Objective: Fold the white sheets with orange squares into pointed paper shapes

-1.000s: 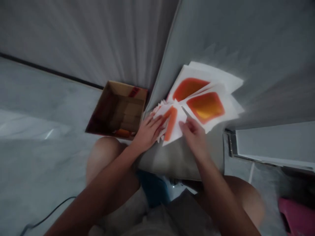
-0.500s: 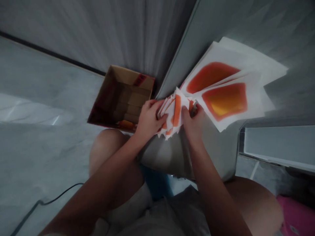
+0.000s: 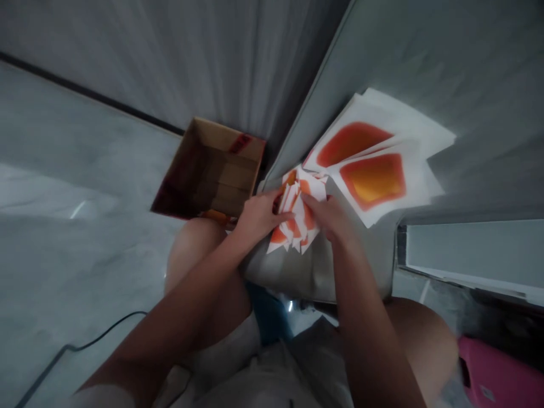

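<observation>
My left hand point(image 3: 263, 216) and my right hand point(image 3: 326, 218) grip a loose bunch of small cut white paper pieces with orange print point(image 3: 295, 212) from either side. Their lower edges fan out, and my fingers hide part of the bunch. To the right, beyond my right hand, lie larger white sheets point(image 3: 374, 164) printed with orange and yellow patches. They overlap in a fanned stack, and neither hand touches them.
An open cardboard box point(image 3: 208, 169) stands left of my hands, with something orange point(image 3: 216, 215) at its near inside. A grey fabric surface point(image 3: 310, 272) lies under the papers. A black cable point(image 3: 85, 340) runs along the floor, and a pink object point(image 3: 493, 374) sits at lower right.
My hands have closed together around the small pieces, and the bunch now looks more jumbled. My right hand has moved left over it. The large sheets have shifted only with the view.
</observation>
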The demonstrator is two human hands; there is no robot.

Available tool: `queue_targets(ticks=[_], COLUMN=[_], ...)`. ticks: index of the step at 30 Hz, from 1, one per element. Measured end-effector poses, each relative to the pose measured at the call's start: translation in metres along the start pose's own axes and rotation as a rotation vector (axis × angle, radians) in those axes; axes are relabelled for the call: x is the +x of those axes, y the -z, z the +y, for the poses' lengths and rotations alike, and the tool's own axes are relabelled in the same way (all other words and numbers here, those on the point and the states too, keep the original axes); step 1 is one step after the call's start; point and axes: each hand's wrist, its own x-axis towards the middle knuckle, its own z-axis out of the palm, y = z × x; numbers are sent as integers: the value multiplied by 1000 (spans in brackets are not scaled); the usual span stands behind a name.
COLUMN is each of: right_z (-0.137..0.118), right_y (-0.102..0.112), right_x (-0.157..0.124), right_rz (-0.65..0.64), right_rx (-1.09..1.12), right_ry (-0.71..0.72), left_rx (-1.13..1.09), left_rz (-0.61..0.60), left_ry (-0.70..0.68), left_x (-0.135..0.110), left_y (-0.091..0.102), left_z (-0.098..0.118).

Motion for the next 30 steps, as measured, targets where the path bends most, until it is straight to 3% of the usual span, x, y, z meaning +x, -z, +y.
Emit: queue_targets(ticks=[2, 4, 9, 13, 18, 22, 26, 30], right_z=[-3, -1, 14, 22, 29, 37, 53, 76], right_y=[-6, -11, -13, -5, 8, 18, 38, 73], right_x=[-14, -29, -63, -86, -111, -117, -121, -131], right_rz=[-15, -9, 42, -1, 13, 11, 0, 2], right_rx=[-57, -48, 156, 269, 493, 590, 671, 730], right_ry=[-70, -47, 76, 9, -95, -102, -146, -194], left_rx=[5, 25, 15, 76, 166, 174, 324, 397], left_rz=[-36, -46, 131, 228, 191, 194, 227, 237], left_ry=[-59, -110, -180, -236, -282, -196, 88, 178], left_x=[-8, -19, -53, -79, -95, -76, -30, 14], left_y=[-4, -10, -34, -51, -53, -42, -27, -27], left_z=[1, 2, -1, -2, 0, 12, 33, 50])
